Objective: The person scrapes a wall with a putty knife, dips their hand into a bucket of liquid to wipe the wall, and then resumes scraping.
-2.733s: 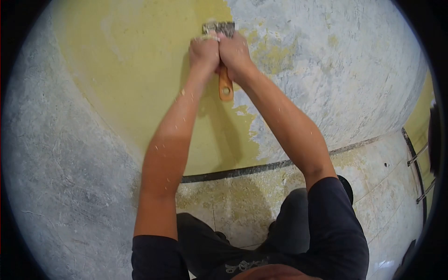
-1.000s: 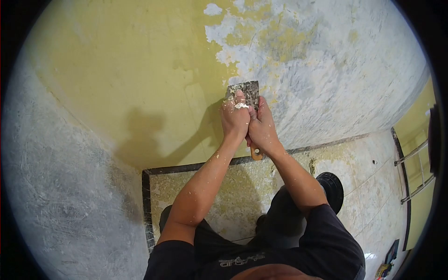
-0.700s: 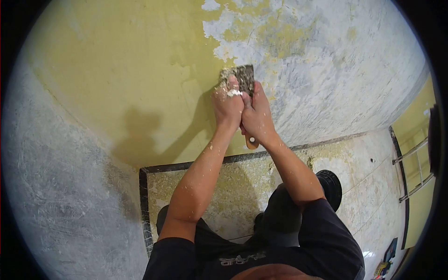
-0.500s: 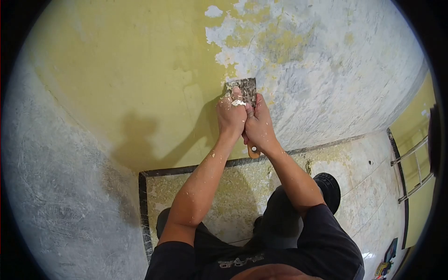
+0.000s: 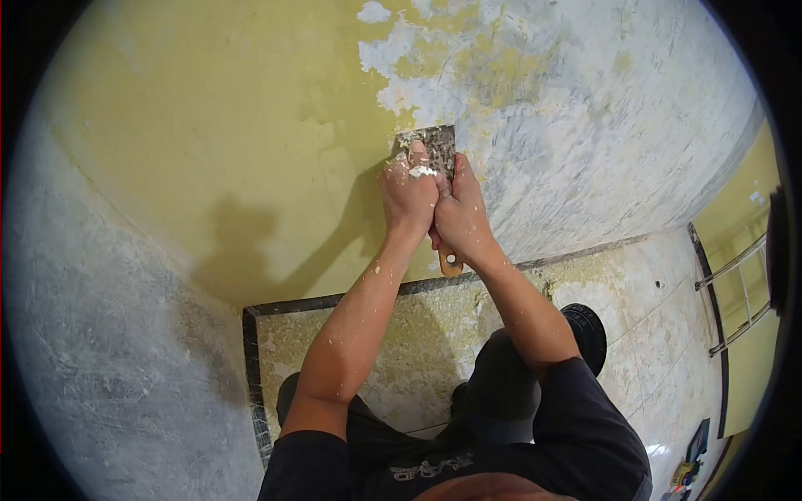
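Note:
Both hands grip a putty knife whose speckled metal blade (image 5: 440, 144) lies against the wall, where yellow paint meets bare grey-white plaster. My left hand (image 5: 409, 196) is closed at the blade's left side, one finger stretched along the metal and a white paint flake on it. My right hand (image 5: 464, 217) wraps round the handle, and the wooden handle end (image 5: 450, 264) with its hole sticks out below. Paint crumbs dot both forearms. Yellow paint (image 5: 251, 108) covers the wall to the left; scraped plaster (image 5: 576, 142) spreads to the right.
Yellow paint scrapings (image 5: 401, 351) litter the floor along the dark skirting border (image 5: 334, 299). A round black object (image 5: 585, 338) stands by my right leg. At the far right a metal ladder (image 5: 739, 288) leans, and small items (image 5: 689, 468) lie on the tiles. A grey wall (image 5: 100, 334) adjoins on the left.
The putty knife and both hands have moved slightly up the wall and a little left in view. My grip stays the same.

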### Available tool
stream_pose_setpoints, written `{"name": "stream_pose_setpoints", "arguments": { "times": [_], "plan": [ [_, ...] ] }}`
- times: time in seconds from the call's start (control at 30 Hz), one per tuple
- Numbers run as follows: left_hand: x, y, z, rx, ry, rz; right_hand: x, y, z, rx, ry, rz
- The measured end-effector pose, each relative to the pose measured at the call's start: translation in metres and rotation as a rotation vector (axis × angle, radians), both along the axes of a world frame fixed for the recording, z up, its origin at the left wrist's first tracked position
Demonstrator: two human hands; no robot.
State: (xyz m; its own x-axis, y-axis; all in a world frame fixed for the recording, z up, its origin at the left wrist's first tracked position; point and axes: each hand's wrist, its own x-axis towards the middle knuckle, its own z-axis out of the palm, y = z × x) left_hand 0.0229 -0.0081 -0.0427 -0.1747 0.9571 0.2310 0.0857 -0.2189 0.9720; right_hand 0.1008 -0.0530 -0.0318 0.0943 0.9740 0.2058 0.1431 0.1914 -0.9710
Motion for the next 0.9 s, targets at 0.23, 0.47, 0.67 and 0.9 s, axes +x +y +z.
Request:
{"name": "stream_pose_setpoints", "arguments": {
  "times": [0.23,0.47,0.67,0.9],
  "plan": [
    [0.002,-0.002,0.010,0.139,0.058,0.080,-0.001,0.008,0.009,0.046,0.009,-0.001],
    [0.000,-0.001,0.000,0.158,0.025,0.063,-0.004,0.000,0.000,0.025,0.054,0.021],
    [0.008,0.002,-0.014,0.219,0.045,0.097,-0.001,0.002,-0.010,0.052,-0.007,-0.032],
    [0.001,0.002,-0.006,0.375,0.211,0.207,-0.005,0.002,-0.009,0.019,-0.013,-0.026]
  ]
}}
